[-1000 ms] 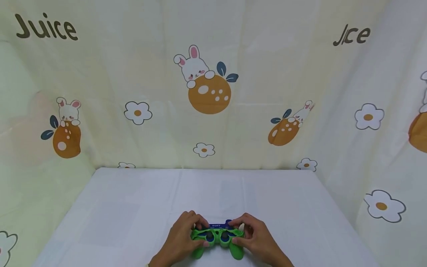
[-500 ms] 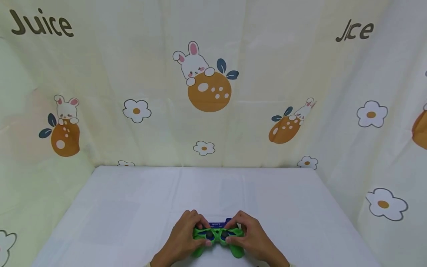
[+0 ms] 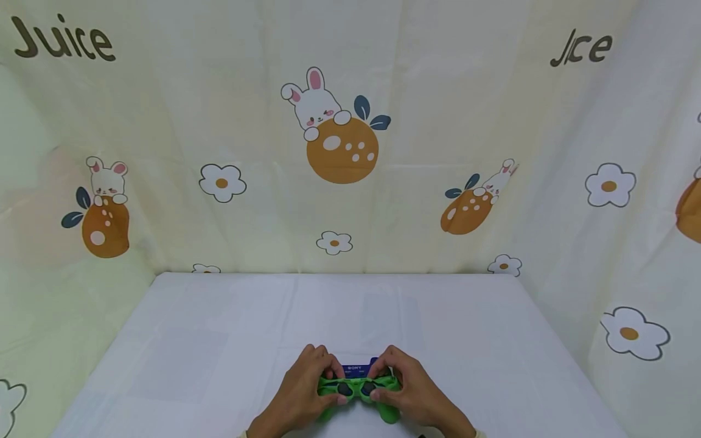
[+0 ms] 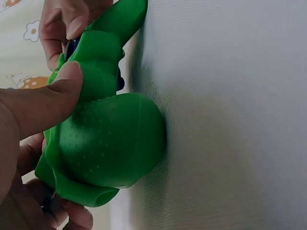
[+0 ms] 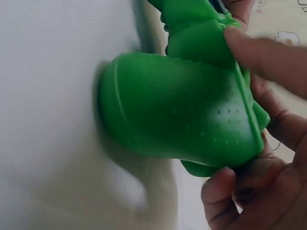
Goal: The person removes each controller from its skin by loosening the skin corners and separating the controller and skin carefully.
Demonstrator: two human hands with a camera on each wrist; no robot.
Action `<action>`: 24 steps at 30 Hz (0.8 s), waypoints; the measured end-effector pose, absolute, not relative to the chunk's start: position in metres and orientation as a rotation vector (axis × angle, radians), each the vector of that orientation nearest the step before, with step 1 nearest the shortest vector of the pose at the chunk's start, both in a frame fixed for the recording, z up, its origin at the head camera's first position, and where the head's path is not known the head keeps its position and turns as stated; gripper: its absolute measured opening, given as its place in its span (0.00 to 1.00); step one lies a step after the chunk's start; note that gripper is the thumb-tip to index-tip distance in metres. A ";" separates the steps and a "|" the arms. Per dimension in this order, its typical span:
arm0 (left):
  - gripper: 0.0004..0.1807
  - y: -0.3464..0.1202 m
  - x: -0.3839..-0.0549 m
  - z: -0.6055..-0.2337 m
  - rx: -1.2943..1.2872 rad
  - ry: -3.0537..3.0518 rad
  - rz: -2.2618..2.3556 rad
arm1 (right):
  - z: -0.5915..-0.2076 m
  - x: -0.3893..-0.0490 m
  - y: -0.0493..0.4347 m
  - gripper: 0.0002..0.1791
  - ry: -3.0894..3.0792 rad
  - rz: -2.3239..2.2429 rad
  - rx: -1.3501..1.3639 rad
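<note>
A blue game controller (image 3: 356,368), marked SONY, lies near the table's front edge, partly inside a green silicone cover (image 3: 389,413). Its blue top edge and two dark thumbsticks show in the head view. My left hand (image 3: 304,389) grips the cover's left side, thumb by the left stick, fingers curled over the top. My right hand (image 3: 414,388) pinches the right side likewise, its thumb beside the right stick. In the left wrist view, the cover's dotted handle (image 4: 110,139) touches the table. Against the table in the right wrist view rests the other handle (image 5: 177,105).
A white cloth covers the table (image 3: 219,340). Behind it and along both sides hangs a cream curtain (image 3: 263,213) printed with rabbits, oranges, flowers and lettering.
My right hand has shifted slightly left, its thumb moving in to the right stick. Green cover now hides more of the controller's blue face. The left hand has hardly moved.
</note>
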State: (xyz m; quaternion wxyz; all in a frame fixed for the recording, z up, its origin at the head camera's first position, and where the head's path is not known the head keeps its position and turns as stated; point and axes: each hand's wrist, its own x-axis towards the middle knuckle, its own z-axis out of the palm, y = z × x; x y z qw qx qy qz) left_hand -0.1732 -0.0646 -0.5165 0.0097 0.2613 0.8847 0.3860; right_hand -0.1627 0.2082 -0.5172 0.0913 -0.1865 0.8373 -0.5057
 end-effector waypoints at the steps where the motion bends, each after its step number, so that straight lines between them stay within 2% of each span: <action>1: 0.19 -0.065 -0.173 -0.517 0.826 2.764 1.204 | -0.517 -0.162 0.208 0.13 2.493 -1.499 -0.562; 15: 0.19 -0.066 -0.174 -0.518 0.857 2.731 1.226 | -0.518 -0.163 0.206 0.11 2.462 -1.531 -0.544; 24: 0.12 -0.064 -0.176 -0.520 0.814 2.702 1.239 | -0.518 -0.163 0.205 0.10 2.415 -1.584 -0.511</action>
